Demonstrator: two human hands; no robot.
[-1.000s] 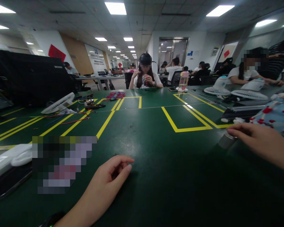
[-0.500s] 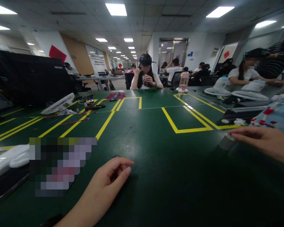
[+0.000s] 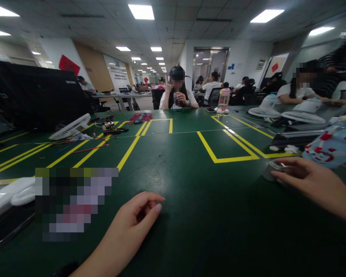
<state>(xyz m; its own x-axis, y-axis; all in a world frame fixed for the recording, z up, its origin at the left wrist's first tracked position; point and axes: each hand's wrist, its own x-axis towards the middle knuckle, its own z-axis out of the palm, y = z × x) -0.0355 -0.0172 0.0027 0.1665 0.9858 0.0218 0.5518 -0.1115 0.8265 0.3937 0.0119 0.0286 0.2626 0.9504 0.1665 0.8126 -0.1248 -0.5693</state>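
Note:
My left hand point(image 3: 138, 215) rests on the green tabletop point(image 3: 190, 207), its fingers loosely curled, with a gap between thumb and forefinger and nothing held. At the right, my right hand point(image 3: 311, 181) has thumb and fingertips on the near right side of a small grey cylinder point(image 3: 268, 172). A shiny round rim shows at the cylinder's top; its exact kind is unclear. It sits low at the table, partly covered by my fingers.
Left of me lie a white device point(image 3: 11, 194) and a blurred-out flat item. Farther off are a white fan part point(image 3: 72, 127), wires, and a pink-lidded bottle point(image 3: 223, 100). Beyond my right hand stands a blue patterned item point(image 3: 325, 144). A person point(image 3: 178, 90) sits opposite.
My right hand has moved slightly left and lower around the grey cylinder, which has shifted a little left. The left hand has barely moved.

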